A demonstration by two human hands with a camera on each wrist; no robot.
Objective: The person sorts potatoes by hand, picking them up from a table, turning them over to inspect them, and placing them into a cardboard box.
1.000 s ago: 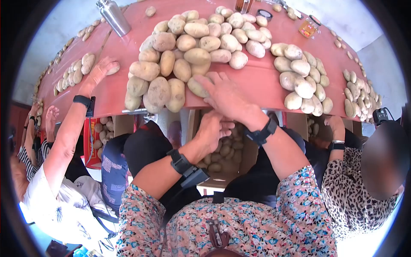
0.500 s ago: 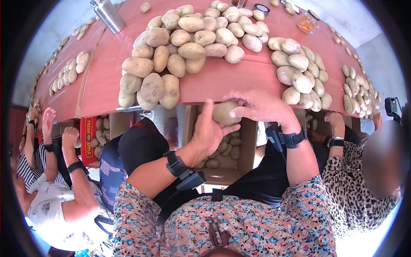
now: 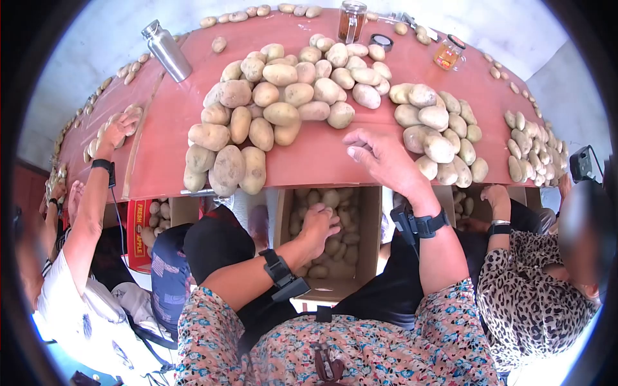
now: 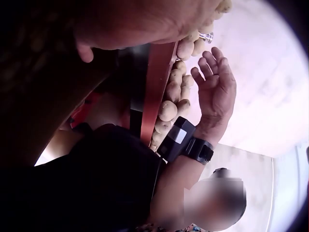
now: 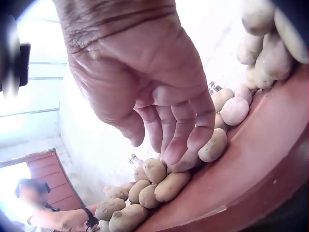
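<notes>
My left hand (image 3: 318, 230) is low over a cardboard box (image 3: 368, 235) below the table edge, its fingers loosely bent, with no potato showing in its grasp. Several potatoes (image 3: 335, 246) lie inside this box around and under the hand. Above the front edge of the red table (image 3: 309, 161) hovers my right hand (image 3: 388, 162), fingers relaxed. In the right wrist view its palm (image 5: 145, 63) faces the camera and holds nothing. Left of it spreads a big heap of potatoes (image 3: 281, 114); a smaller pile (image 3: 439, 148) lies to its right.
A steel bottle (image 3: 167, 53), a glass mug (image 3: 352, 24), a black lid (image 3: 382, 42) and a jar (image 3: 449, 53) stand farther back. People sit on both sides, one reaching to a potato row (image 3: 96, 143) at left. A red carton (image 3: 136, 231) holds potatoes below.
A potato left the near side of the heap in my right hand, and both hands held it over the box. Now the hands are apart: left lower over the box, right back above the table.
</notes>
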